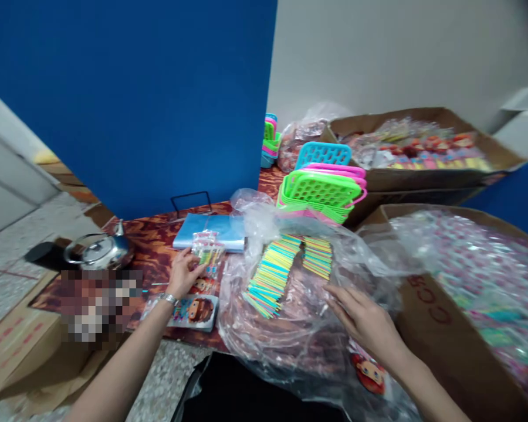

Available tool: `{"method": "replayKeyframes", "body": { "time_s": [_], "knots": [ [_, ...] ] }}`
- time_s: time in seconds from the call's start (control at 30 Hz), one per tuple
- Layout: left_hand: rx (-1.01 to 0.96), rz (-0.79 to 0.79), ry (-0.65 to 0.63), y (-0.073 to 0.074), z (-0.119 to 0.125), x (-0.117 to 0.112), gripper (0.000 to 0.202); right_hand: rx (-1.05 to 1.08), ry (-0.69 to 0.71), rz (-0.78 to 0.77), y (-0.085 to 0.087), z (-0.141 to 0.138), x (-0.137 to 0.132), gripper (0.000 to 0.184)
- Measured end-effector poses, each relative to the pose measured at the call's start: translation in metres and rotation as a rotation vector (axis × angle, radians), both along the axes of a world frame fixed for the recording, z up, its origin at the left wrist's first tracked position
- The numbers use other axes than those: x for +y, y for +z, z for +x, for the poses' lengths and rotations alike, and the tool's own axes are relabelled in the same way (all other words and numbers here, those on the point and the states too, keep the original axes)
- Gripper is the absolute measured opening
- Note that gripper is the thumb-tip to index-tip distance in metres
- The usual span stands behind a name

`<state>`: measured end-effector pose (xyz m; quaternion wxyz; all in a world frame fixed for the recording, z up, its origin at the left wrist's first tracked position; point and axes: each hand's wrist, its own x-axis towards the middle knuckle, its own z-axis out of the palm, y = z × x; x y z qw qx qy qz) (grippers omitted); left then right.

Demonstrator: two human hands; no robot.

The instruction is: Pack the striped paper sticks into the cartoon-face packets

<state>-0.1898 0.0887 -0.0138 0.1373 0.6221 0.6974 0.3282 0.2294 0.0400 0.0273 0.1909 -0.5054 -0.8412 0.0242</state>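
Observation:
My left hand (185,272) is at the left edge of a small stack of clear packets (209,253) with coloured sticks inside. Its thumb lies across them, and the fingers curl at their side. Below are flat cartoon-face cards (200,309). My right hand (356,310) reaches over a large clear plastic bag (299,334), fingers stretched out and fingertips touching or just above the plastic. On that bag lie a long row of yellow and blue thin sticks (270,272) and a shorter bundle (317,257). Another red-haired cartoon card (368,373) shows beneath my right forearm.
A blue folder-like pack (215,231) lies behind the packets. Stacked green, pink and blue plastic baskets (323,187) stand behind the bag. Cardboard boxes (431,319) of wrapped goods fill the right. A metal kettle (101,252) stands left; a blue panel (158,105) rises behind.

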Motion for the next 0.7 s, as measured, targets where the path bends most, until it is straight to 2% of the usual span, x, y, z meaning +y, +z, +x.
{"method": "replayKeyframes", "body": {
  "time_s": [0.1, 0.17, 0.23, 0.33, 0.47, 0.6, 0.7],
  "knots": [
    [0.103, 0.023, 0.064, -0.008, -0.001, -0.001, 0.045, -0.171, -0.125, -0.067, -0.018, 0.041, -0.014, 0.028],
    [0.148, 0.040, 0.082, -0.007, -0.002, -0.002, 0.059, -0.220, -0.167, -0.118, -0.030, 0.061, -0.025, 0.031],
    [0.166, 0.037, 0.075, -0.003, -0.002, -0.003, 0.063, -0.258, -0.219, -0.145, -0.039, 0.073, -0.032, 0.033],
    [0.190, 0.048, 0.099, 0.006, 0.003, -0.004, 0.061, -0.268, -0.296, -0.151, -0.046, 0.078, -0.032, 0.039],
    [0.216, 0.181, 0.097, 0.021, 0.022, -0.012, 0.054, -0.166, -0.313, -0.168, -0.047, 0.078, -0.020, 0.044],
    [0.178, 0.327, -0.004, 0.038, 0.056, -0.022, 0.045, -0.135, -0.379, -0.179, -0.044, 0.075, -0.006, 0.045],
    [0.119, 0.348, -0.127, 0.046, 0.086, -0.031, 0.041, -0.235, -0.397, -0.180, -0.041, 0.071, 0.002, 0.027]
  ]
}}
